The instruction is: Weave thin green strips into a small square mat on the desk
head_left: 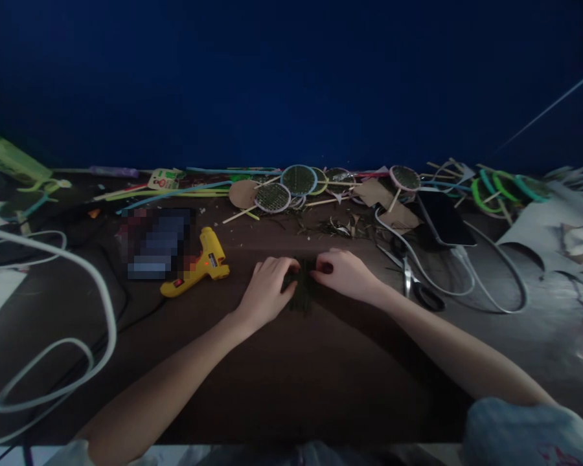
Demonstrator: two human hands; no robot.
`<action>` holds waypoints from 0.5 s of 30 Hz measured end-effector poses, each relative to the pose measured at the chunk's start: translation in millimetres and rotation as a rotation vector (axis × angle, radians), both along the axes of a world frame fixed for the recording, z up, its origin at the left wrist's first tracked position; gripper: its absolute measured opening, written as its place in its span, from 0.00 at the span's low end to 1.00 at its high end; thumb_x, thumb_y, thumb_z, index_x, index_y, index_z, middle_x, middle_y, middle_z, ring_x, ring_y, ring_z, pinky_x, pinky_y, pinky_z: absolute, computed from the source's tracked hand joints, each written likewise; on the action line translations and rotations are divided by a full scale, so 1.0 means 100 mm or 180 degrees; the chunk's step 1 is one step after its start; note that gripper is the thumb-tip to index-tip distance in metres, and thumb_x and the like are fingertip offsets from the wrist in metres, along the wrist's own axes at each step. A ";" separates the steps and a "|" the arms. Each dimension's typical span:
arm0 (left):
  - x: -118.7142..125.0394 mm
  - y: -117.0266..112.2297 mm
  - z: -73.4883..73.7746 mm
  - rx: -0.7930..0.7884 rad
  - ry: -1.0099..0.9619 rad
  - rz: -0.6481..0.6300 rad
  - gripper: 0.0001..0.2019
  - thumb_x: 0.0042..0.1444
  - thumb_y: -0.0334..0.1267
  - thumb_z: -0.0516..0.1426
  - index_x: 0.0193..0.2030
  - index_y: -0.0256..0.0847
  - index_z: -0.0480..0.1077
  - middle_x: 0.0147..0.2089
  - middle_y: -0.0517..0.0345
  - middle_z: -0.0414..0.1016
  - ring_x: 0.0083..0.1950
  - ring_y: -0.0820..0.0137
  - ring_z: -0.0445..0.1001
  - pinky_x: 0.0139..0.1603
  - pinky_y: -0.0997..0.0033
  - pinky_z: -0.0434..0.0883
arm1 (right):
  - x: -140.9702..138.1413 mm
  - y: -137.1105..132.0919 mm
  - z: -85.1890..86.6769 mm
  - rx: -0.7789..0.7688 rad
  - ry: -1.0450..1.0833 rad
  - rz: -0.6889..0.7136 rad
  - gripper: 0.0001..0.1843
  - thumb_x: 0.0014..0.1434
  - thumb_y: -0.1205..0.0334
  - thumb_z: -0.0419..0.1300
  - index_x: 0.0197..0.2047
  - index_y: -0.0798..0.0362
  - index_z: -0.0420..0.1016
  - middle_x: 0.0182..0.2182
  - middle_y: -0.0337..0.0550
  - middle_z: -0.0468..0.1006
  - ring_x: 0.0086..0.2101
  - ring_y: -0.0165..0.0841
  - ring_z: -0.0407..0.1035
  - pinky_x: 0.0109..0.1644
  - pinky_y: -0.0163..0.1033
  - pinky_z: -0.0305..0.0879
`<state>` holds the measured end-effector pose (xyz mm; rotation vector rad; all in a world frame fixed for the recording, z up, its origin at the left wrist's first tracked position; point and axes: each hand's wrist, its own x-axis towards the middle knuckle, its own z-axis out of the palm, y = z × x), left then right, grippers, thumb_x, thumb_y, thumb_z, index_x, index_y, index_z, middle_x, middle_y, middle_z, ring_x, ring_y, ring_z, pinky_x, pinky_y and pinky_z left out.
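Note:
A small bundle of dark green grass-like strips (pixel 301 299) lies on the dark table in front of me, some of them crossing. My left hand (pixel 271 288) curls over its left side, thumb and fingertips closed on the strips. From the right, my right hand (pixel 346 275) meets the bundle with thumb and forefinger pinched at its edge; the dim light hides the exact grip. To the left of my left hand rests a yellow hot glue gun (pixel 201 265). Black-handled scissors (pixel 411 281) lie partly open beyond my right wrist.
Small round rackets with woven green faces, such as a blue-rimmed one (pixel 298 180), line the back among sticks, cardboard scraps (pixel 375 194) and grass clippings. A phone (pixel 444 219) with a white cable is at right. Another white cable (pixel 107 310) loops at left.

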<state>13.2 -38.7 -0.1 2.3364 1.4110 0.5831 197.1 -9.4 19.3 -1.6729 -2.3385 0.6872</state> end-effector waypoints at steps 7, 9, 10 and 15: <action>0.00 -0.01 0.02 0.0047 -0.0042 -0.0079 0.10 0.52 0.27 0.54 0.40 0.43 0.62 0.40 0.58 0.71 0.45 0.66 0.67 0.45 0.63 0.62 | -0.02 -0.01 0.01 0.0072 -0.0105 0.0061 0.08 0.50 0.59 0.57 0.23 0.53 0.67 0.23 0.40 0.69 0.29 0.29 0.62 0.30 0.33 0.53; 0.01 -0.02 0.01 0.0097 -0.0026 -0.0002 0.09 0.52 0.28 0.55 0.39 0.42 0.62 0.40 0.59 0.71 0.44 0.66 0.67 0.44 0.64 0.61 | -0.02 -0.01 0.01 0.0128 -0.0077 0.0092 0.09 0.50 0.59 0.56 0.23 0.53 0.66 0.23 0.40 0.69 0.29 0.29 0.61 0.30 0.34 0.52; 0.02 -0.03 0.01 0.0121 -0.0006 0.0048 0.09 0.52 0.28 0.55 0.39 0.42 0.62 0.39 0.59 0.71 0.44 0.65 0.67 0.44 0.64 0.61 | -0.01 -0.01 0.01 0.0162 -0.0061 0.0106 0.09 0.50 0.59 0.56 0.23 0.53 0.66 0.24 0.40 0.69 0.29 0.29 0.61 0.30 0.34 0.52; 0.07 -0.05 0.00 0.0222 0.0070 0.0200 0.10 0.51 0.28 0.55 0.40 0.42 0.62 0.40 0.58 0.72 0.44 0.64 0.67 0.42 0.64 0.61 | 0.02 0.01 -0.02 0.0362 -0.0072 0.0068 0.09 0.51 0.58 0.57 0.23 0.53 0.64 0.24 0.39 0.70 0.30 0.30 0.61 0.30 0.34 0.51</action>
